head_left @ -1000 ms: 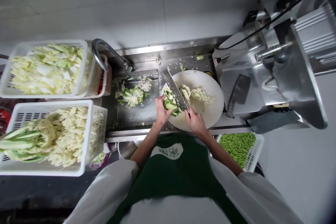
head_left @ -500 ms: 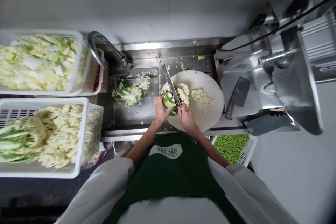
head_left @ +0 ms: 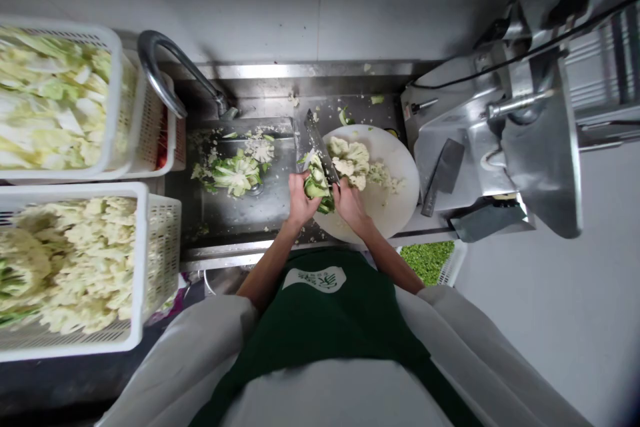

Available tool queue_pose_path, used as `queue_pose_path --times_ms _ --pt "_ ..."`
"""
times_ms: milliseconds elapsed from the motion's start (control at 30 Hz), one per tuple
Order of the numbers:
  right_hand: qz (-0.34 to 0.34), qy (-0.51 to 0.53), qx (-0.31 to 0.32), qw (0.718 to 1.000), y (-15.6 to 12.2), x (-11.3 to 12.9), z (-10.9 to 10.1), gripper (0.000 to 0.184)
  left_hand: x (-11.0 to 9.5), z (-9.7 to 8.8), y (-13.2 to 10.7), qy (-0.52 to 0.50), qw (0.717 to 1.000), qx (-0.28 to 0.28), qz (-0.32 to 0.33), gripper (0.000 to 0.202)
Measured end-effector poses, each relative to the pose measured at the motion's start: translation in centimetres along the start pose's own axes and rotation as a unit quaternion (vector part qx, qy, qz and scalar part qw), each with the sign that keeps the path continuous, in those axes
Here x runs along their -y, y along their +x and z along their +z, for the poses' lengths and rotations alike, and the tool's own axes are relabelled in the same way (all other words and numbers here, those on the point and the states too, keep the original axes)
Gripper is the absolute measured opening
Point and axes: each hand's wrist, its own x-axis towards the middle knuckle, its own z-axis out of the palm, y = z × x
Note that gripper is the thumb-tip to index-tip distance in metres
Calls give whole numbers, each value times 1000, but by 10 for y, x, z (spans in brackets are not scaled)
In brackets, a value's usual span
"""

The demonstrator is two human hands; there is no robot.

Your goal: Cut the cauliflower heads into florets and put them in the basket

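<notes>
My left hand (head_left: 299,201) is closed around a green cauliflower stem piece (head_left: 317,181) at the left edge of a round white cutting board (head_left: 395,190). My right hand (head_left: 349,203) grips the handle of a cleaver (head_left: 319,141), whose blade lies against the stem piece. Several white cauliflower florets (head_left: 350,159) lie on the board just past the blade. Both hands are close together, nearly touching.
Green cauliflower trimmings (head_left: 235,173) lie in the steel sink (head_left: 240,213) under a curved tap (head_left: 165,83). White baskets hold cabbage (head_left: 55,100) and cauliflower florets (head_left: 75,260) at left. A second cleaver (head_left: 443,173) rests on a metal slicing machine (head_left: 525,113). Chopped greens basket (head_left: 430,260) sits below.
The hands and cleaver have shifted left on the board, closer together. More florets now lie beside the blade. The view has also swung, pushing the baskets toward the left edge.
</notes>
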Motion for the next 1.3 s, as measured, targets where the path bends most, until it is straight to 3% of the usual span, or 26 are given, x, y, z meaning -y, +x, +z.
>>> queue_pose_path --times_ms 200,333,467,700,933,1133,1300 --pt "-14 20 -97 995 4 -36 -17 46 32 -15 -2 -74 993 -47 -74 55" --pt "3 47 -108 993 2 -48 -13 47 42 -29 1 -119 986 -6 -118 60" --pt "19 62 -88 994 -7 -41 -7 45 38 -27 4 -191 969 36 -151 73" --pt "-35 54 -45 997 -9 -24 -6 43 32 -11 4 -185 961 56 -198 55" --pt "-6 41 -17 999 10 -10 17 40 36 -9 5 -188 961 50 -198 54" --pt "26 120 -105 987 -8 -15 23 50 31 -2 -17 -169 968 -43 -182 54" --pt "36 123 -59 990 -27 -16 26 48 25 5 -31 -140 970 -88 -179 54"
